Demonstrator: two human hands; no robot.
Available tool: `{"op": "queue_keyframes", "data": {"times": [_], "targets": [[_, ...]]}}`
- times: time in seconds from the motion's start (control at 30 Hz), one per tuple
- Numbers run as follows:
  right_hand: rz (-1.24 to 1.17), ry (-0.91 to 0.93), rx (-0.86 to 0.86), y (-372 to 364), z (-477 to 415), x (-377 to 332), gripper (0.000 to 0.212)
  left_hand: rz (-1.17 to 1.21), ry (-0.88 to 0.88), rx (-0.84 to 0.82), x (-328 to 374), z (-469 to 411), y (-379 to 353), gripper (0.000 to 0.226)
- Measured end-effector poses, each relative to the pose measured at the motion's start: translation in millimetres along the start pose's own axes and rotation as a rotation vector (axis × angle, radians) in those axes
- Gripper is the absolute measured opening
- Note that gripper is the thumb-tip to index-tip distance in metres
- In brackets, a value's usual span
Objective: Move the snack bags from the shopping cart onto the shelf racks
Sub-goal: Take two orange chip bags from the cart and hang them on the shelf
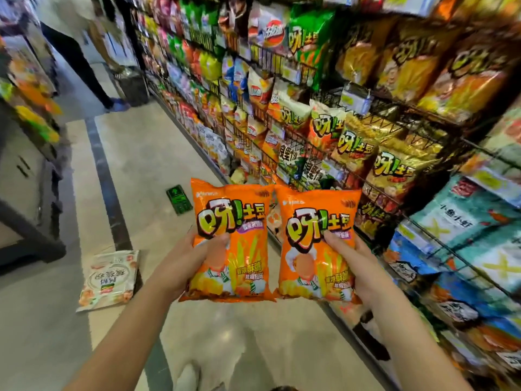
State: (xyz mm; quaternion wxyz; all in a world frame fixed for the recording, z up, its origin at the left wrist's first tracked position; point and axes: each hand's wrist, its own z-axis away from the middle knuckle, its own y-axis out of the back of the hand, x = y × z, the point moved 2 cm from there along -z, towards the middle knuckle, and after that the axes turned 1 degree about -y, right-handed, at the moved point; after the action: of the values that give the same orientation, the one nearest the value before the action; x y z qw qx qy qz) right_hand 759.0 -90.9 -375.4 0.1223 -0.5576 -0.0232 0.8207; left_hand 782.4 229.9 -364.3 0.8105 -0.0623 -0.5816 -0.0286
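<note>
Head view shows the left grip (pixel 194 261) curled round the lower left edge of the left orange bag (pixel 239 218), thumb pressed across its front, while the right grip (pixel 358 263) holds the right orange bag (pixel 307 266) the same way by its right edge. Both bags stand upright side by side, edges touching, above the aisle floor (pixel 146 153) and near the wire shelf racks (pixel 408 111) packed with similar packets. A white bag (pixel 108 277) lies flat on the floor to the left.

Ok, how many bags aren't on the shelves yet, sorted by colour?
Orange bags: 2, one in the left hand, one in the right hand
White bag on the floor: 1
Total: 3
</note>
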Motion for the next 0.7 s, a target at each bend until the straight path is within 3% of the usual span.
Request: {"op": "queue_keyframes", "data": {"times": [0.13,0.3,0.37,0.47,0.57,0.7], "targets": [[-0.047,0.059,0.118,-10,-18,-15,0.051,-0.001,0.003,-0.137,19,-66,10,0.066],[-0.118,0.129,0.295,-32,-37,-31,0.075,-0.070,0.003,-0.295,52,-142,18,0.079],[-0.147,0.159,0.359,-39,-42,-38,0.063,-0.086,-0.017,-0.355,70,-167,19,0.089],[-0.142,0.196,0.437,-48,-43,-54,0.074,-0.153,-0.070,-0.416,100,-201,17,0.115],[-0.131,0.228,0.534,-57,-38,-73,0.065,-0.235,-0.085,-0.463,123,-229,7,0.137],[-0.104,0.261,0.672,-55,-27,-96,0.074,-0.206,-0.082,-0.548,149,-251,-25,0.125]]}}
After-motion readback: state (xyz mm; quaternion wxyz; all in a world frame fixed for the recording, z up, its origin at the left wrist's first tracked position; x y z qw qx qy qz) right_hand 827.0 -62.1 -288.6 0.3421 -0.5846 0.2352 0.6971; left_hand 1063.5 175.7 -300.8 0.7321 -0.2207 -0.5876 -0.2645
